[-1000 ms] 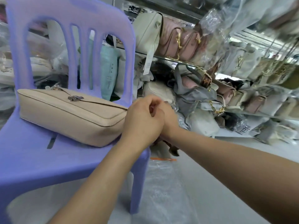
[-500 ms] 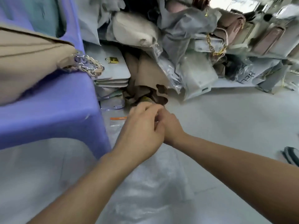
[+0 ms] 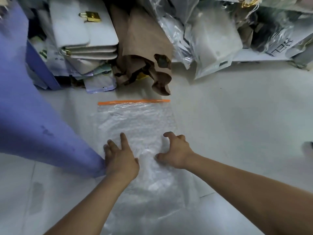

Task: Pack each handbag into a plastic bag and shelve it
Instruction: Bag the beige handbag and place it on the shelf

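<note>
A clear plastic bag (image 3: 135, 119) with an orange strip (image 3: 133, 102) along its far edge lies flat on the pale floor in front of me. My left hand (image 3: 119, 158) rests on the bag's left side, fingers spread and fairly straight, beside the chair leg. On the bag's right side sits my right hand (image 3: 176, 153), arched, with bent fingertips and a wide-spread thumb touching the plastic. No plastic shows pinched between its fingers. The beige handbag is out of view.
A purple plastic chair (image 3: 25, 116) fills the left side. Behind the bag lie stacked white handbags (image 3: 81, 31) with a gold padlock, crumpled brown paper (image 3: 144, 48) and plastic-wrapped bags (image 3: 211, 39). A dark shoe (image 3: 308, 148) shows at the right edge.
My view has dropped from the chair and beige handbag to the floor. My hands, clasped together before, have separated and come down onto the plastic bag.
</note>
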The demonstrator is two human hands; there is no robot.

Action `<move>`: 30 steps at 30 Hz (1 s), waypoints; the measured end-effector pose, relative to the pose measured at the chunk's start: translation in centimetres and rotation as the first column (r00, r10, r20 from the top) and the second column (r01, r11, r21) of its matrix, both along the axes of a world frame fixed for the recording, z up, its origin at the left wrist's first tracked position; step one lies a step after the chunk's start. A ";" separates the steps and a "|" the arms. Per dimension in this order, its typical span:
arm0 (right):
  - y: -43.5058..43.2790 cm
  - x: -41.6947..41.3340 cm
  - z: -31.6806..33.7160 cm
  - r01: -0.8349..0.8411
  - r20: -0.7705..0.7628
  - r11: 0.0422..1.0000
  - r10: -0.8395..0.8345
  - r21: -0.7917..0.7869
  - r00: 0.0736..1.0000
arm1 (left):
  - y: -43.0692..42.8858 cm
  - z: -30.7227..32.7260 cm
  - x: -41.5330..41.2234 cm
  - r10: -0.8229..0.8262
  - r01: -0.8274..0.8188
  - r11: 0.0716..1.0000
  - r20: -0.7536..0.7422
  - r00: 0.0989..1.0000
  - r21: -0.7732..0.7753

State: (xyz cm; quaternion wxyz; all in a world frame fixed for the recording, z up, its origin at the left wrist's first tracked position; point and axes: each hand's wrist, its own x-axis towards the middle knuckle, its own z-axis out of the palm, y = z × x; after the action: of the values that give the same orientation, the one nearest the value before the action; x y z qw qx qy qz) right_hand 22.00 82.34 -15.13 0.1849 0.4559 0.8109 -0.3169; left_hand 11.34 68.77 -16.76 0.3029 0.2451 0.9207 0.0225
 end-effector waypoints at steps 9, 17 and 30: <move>0.7 -0.1 -1.3 0.064 -0.088 0.996 -0.059 0.059 0.994 | -0.5 -0.5 -0.8 -0.048 0.090 0.972 -0.191 0.980 0.216; 1.6 -1.3 1.3 0.146 -0.382 0.986 -0.103 0.086 0.918 | 1.3 2.7 -1.4 0.058 -0.003 0.783 -0.067 0.996 0.622; 2.6 -5.3 18.8 0.450 -0.958 0.893 -0.108 0.025 0.267 | 3.8 23.4 -3.9 0.157 0.230 0.285 -0.282 0.947 0.931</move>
State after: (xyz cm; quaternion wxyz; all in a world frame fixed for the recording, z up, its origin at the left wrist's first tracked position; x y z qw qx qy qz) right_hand 16.74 84.89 3.69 -0.4487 0.3451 0.7067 -0.4245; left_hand 7.48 72.58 6.69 -0.0571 0.3984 0.7527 0.5210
